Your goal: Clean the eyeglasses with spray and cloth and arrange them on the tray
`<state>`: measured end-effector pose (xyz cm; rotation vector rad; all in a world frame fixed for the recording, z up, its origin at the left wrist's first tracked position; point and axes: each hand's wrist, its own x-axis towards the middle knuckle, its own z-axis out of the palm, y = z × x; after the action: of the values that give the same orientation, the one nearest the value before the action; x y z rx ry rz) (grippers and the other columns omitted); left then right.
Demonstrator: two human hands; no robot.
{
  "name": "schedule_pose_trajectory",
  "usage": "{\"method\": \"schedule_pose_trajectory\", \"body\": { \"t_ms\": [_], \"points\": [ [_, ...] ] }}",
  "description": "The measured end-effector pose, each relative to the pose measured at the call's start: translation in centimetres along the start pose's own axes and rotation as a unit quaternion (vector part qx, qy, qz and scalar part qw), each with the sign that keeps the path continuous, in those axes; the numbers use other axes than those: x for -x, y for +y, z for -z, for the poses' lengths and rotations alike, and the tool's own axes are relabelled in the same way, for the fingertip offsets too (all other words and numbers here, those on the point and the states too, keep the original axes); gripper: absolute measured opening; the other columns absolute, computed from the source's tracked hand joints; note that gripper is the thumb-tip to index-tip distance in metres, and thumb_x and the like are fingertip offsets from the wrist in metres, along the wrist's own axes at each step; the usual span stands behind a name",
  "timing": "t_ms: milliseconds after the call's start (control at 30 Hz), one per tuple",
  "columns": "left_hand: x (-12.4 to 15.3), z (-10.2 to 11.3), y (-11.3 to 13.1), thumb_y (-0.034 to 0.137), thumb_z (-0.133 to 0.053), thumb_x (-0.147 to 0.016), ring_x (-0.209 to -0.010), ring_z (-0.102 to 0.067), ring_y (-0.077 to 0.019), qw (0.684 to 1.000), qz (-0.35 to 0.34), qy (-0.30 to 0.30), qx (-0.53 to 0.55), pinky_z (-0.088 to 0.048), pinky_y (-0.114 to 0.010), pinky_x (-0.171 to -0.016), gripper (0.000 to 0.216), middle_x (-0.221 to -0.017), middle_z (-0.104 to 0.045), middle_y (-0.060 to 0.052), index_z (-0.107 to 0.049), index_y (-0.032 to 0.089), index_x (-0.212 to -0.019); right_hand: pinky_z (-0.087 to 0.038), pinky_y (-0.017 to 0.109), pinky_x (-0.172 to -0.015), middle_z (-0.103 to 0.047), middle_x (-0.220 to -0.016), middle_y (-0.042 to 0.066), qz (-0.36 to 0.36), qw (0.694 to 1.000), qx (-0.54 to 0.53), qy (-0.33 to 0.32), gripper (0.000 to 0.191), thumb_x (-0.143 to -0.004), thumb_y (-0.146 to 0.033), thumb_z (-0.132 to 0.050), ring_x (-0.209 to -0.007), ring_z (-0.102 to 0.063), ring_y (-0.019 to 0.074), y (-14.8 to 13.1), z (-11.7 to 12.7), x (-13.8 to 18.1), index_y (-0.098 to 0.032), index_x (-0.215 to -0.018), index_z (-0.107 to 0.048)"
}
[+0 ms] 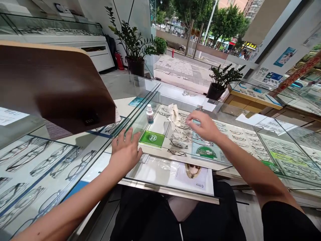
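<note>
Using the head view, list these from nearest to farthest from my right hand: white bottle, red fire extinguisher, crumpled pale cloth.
From your right hand:
1. Crumpled pale cloth: just to its left.
2. White bottle: farther left, beyond the cloth.
3. Red fire extinguisher: far back on the left.

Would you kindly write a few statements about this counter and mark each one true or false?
1. The white bottle stands upright. True.
2. In this view, the crumpled cloth or tissue lies between the bottle and the right hand. True.
3. The right hand grips the bottle. False: the two are apart.
4. The left hand is nearer the green panel than the right hand is. True.
5. The left hand is clenched in a fist. False: its fingers are spread.
</note>
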<state>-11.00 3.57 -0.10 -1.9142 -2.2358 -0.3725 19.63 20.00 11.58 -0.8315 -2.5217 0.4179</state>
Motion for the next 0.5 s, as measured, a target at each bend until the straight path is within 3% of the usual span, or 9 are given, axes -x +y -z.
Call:
{"method": "schedule_pose_trajectory", "body": {
  "t_ms": [100, 167, 233, 367, 500],
  "points": [
    [0.1, 0.0, 0.1, 0.028, -0.051, -0.095, -0.160, -0.032, -0.0496, 1.000, 0.001, -0.005, -0.012, -0.034, -0.064, -0.121, 0.064, -0.172, -0.040, -0.028, -0.056, 0.006, -0.155, -0.050, 0.042, -0.114, -0.073, -0.138, 0.008, 0.057, 0.987, -0.097, -0.117, 0.033, -0.111, -0.034, -0.047, -0.130, -0.066, 0.0259, -6.1, -5.8, 2.6, -0.025, -0.131, -0.072],
    [0.3, -0.1, 0.1, 0.027, -0.052, -0.095, -0.161, -0.031, -0.0493, 1.000, -0.005, -0.001, -0.019, -0.033, -0.064, -0.122, 0.066, -0.173, -0.038, -0.028, -0.054, 0.006, -0.157, -0.049, 0.041, -0.119, -0.069, -0.147, 0.013, 0.072, 0.976, -0.108, -0.173, 0.038, -0.111, -0.031, -0.046, -0.138, -0.063, 0.0261, -7.7, -10.8, 3.9, -0.019, -0.140, -0.067],
    [0.6, -0.2, 0.1, 0.026, -0.053, -0.094, -0.163, -0.029, -0.0489, 1.000, -0.007, -0.001, -0.021, -0.032, -0.063, -0.123, 0.068, -0.175, -0.036, -0.027, -0.053, 0.006, -0.159, -0.050, 0.039, -0.118, -0.072, -0.143, 0.015, 0.053, 0.972, -0.094, -0.208, 0.035, -0.107, -0.023, -0.049, -0.135, -0.065, 0.0257, -7.7, -15.7, 4.3, -0.016, -0.135, -0.069],
    [0.9, -0.5, -0.1, 0.026, -0.055, -0.094, -0.167, -0.023, -0.0477, 1.000, -0.009, -0.016, -0.023, -0.030, -0.061, -0.126, 0.075, -0.179, -0.029, -0.026, -0.045, 0.005, -0.166, -0.052, 0.041, -0.114, -0.077, -0.125, 0.014, -0.044, 0.985, -0.041, -0.164, 0.029, -0.102, -0.014, -0.049, -0.128, -0.068, 0.0284, -5.8, -23.4, 1.6, -0.018, -0.121, -0.071],
    [1.0, -0.5, -0.2, 0.023, -0.055, -0.094, -0.170, -0.019, -0.0439, 0.999, -0.004, -0.016, -0.032, -0.028, -0.059, -0.129, 0.082, -0.181, -0.025, -0.025, -0.035, 0.005, -0.171, -0.037, 0.046, -0.128, -0.067, -0.149, 0.018, -0.099, 0.991, -0.006, -0.090, 0.039, -0.099, -0.018, -0.056, -0.149, -0.052, 0.0329, -4.0, -27.9, -3.7, -0.016, -0.137, -0.066]
  ]
}}
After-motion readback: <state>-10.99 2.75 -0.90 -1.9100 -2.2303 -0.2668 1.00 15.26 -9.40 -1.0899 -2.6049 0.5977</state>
